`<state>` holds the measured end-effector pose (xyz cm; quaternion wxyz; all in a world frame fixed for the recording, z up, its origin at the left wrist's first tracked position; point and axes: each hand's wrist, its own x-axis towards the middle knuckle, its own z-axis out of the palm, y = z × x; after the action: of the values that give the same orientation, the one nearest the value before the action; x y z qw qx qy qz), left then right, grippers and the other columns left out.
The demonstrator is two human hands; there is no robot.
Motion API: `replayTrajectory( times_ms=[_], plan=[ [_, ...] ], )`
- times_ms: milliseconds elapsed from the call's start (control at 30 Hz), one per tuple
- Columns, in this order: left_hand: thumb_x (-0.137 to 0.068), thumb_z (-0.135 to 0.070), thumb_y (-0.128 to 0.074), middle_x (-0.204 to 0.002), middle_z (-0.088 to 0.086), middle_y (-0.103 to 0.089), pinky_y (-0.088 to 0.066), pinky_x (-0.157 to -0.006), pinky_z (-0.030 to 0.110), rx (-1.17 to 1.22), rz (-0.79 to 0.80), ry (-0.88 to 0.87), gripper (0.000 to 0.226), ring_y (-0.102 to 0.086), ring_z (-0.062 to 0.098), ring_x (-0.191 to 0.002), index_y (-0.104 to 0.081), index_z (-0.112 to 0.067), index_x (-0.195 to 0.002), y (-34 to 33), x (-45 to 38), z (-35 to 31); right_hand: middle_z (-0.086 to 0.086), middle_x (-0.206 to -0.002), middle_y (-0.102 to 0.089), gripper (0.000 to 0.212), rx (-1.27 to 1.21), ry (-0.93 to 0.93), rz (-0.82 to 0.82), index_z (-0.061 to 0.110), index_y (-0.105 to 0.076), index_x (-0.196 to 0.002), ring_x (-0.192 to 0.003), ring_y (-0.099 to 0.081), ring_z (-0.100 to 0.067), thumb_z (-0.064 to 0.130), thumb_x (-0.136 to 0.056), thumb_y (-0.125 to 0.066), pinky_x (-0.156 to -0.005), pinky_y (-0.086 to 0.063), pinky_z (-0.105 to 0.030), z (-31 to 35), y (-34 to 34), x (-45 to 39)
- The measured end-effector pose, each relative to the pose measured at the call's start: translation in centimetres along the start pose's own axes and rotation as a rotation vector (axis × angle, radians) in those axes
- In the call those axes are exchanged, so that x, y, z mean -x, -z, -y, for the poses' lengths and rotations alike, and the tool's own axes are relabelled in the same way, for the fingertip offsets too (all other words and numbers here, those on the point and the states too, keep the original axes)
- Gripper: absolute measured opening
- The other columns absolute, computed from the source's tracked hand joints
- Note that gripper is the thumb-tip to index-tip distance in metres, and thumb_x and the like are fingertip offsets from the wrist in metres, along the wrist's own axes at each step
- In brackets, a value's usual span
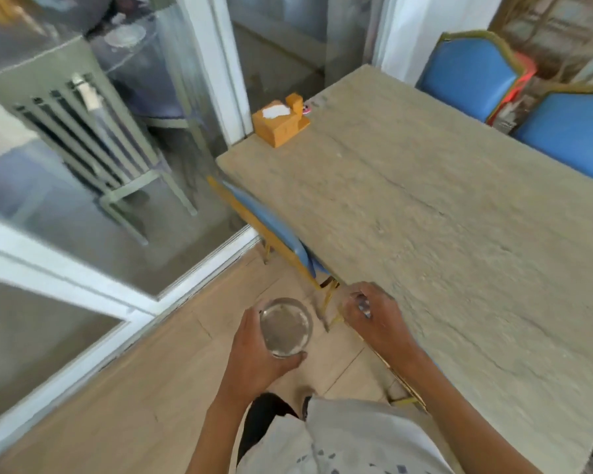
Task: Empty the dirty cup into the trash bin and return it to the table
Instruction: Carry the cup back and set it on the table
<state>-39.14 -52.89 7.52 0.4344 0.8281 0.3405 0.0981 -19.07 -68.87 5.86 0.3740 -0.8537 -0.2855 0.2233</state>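
Cup [286, 327], one, held in left hand [254, 357]; three blue chairs [466, 75].

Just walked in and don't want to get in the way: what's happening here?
A person stands at the near corner of the table, holding a clear glass cup upright in the left hand, over the floor beside the table. The right hand is at the table's edge, closed on something small and shiny that I can't identify. No trash bin is in view. An orange box sits at the far corner.

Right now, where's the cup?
In the head view, the glass cup is low and centre, held upright in the left hand over the floor, just left of the table's near corner.
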Motion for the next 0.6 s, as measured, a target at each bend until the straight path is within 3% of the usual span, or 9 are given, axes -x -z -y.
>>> replayTrajectory(
  times_ms=[67, 267, 433, 600],
  plan=[
    [-0.048, -0.057, -0.092, -0.127, -0.017, -0.048, -0.046, -0.092, 0.023, -0.028, 0.054, -0.051, 0.105, -0.05, 0.003, -0.116, -0.035, -0.039, -0.134, 0.2, -3.2, -0.4, 0.0, -0.11, -0.066, 0.018, 0.004, -0.053, -0.03, 0.018, -0.069, -0.113, -0.093, -0.066, -0.015, 0.017, -0.096, -0.063, -0.079, -0.059, -0.039, -0.5, 0.0, -1.4],
    [-0.05, -0.058, -0.09, -0.131, -0.019, -0.05, -0.051, -0.096, 0.032, -0.063, 0.288, -0.216, 0.107, -0.051, 0.002, -0.119, -0.036, -0.035, -0.139, 0.6, -14.1, -1.6, -0.008, -0.126, -0.063, 0.029, 0.04, -0.316, -0.106, 0.013, -0.064, -0.129, -0.11, -0.066, -0.025, 0.023, -0.102, -0.062, -0.09, -0.054, -0.037, -2.5, -0.6, -5.8],
    [-0.05, -0.056, -0.091, -0.128, -0.018, -0.048, -0.047, -0.092, 0.02, -0.074, 0.49, -0.38, 0.106, -0.048, 0.0, -0.115, -0.036, -0.033, -0.139, 1.2, -22.5, -3.1, -0.013, -0.129, -0.064, 0.036, 0.035, -0.542, -0.241, 0.009, -0.062, -0.131, -0.109, -0.066, -0.028, 0.027, -0.1, -0.066, -0.085, -0.048, -0.032, -2.8, -1.2, -9.3],
    [-0.052, -0.056, -0.09, -0.126, -0.017, -0.044, -0.038, -0.089, 0.013, -0.097, 0.645, -0.517, 0.108, -0.045, 0.001, -0.112, -0.034, -0.03, -0.141, 1.3, -29.9, -4.3, -0.015, -0.14, -0.06, 0.055, 0.004, -0.772, -0.313, 0.01, -0.053, -0.143, -0.125, -0.061, -0.031, 0.032, -0.096, -0.07, -0.099, -0.05, -0.04, -2.9, -2.2, -12.1]
  ],
)
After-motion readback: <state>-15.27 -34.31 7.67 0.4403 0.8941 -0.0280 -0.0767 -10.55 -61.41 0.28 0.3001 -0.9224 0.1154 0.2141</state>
